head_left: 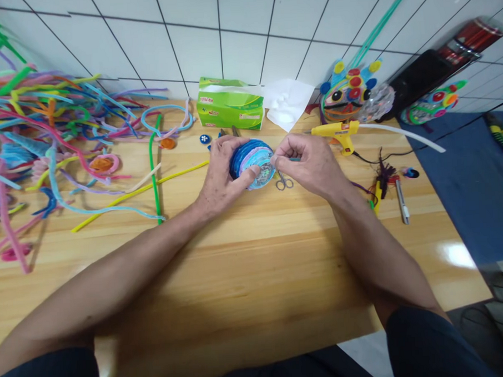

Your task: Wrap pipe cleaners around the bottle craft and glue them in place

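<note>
- The left hand point(229, 175) is curled around a round blue craft piece point(253, 161), thumb lying across its front, fingers behind the far side.
- The right hand point(306, 163) has thumb and forefinger pinched together at the piece's edge, and a light-blue bit point(295, 159) pokes out between the fingers.
- That round piece is held up over the middle of the wooden table point(246, 266), banded in dark blue, lilac and light blue, with a shiny centre.
- Scissors point(283, 181) lie just below the right hand, handle loops showing.
- Behind the hands sits a green tissue pack point(231, 106); it has red-and-white label patches, but I can't make out the words from here.
- A white sheet point(288, 103) lies beside the pack, with something whitish on it.
- The yellow glue gun point(336, 132) has small dark lettering on its side, too small to read; a white glue stick point(403, 134) juts from its back.
- Behind the glue gun is a decorated figure point(347, 95) with eyes and coloured discs, and teal stems rise from it.
- A red-and-black flask point(458, 54) is by the wall; its contents are hidden.
- Off to the right lies a craft knife point(402, 202).
- On the left is a heap of fuzzy stems point(44, 120) in many colours, with a green stem point(154, 176) crossing a yellow stem point(122, 199) nearer the hands.
- A small blue disc point(205, 139) with white marks lies near the left hand.
</note>
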The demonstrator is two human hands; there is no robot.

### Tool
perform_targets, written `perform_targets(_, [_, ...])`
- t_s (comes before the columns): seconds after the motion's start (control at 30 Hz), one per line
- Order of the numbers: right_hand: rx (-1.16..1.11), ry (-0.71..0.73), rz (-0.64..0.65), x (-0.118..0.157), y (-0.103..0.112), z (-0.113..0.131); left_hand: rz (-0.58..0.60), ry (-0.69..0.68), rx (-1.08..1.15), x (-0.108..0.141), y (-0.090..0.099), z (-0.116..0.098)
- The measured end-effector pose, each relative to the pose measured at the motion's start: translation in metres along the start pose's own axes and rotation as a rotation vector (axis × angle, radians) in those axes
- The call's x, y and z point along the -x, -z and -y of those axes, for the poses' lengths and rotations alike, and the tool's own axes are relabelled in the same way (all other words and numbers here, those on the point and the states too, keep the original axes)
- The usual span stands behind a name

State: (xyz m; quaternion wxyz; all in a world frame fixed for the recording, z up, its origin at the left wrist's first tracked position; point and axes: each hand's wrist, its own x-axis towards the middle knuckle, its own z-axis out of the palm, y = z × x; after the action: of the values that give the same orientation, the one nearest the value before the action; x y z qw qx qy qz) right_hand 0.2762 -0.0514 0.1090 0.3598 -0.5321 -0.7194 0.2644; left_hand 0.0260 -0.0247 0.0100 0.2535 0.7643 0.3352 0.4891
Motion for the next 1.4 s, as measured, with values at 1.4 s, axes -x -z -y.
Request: perform_targets(1.4, [-0.226,-0.218,0.089,-0.004,-0.004,-0.015,0.005,-0.085,-0.003,0.002,-0.001,0.009])
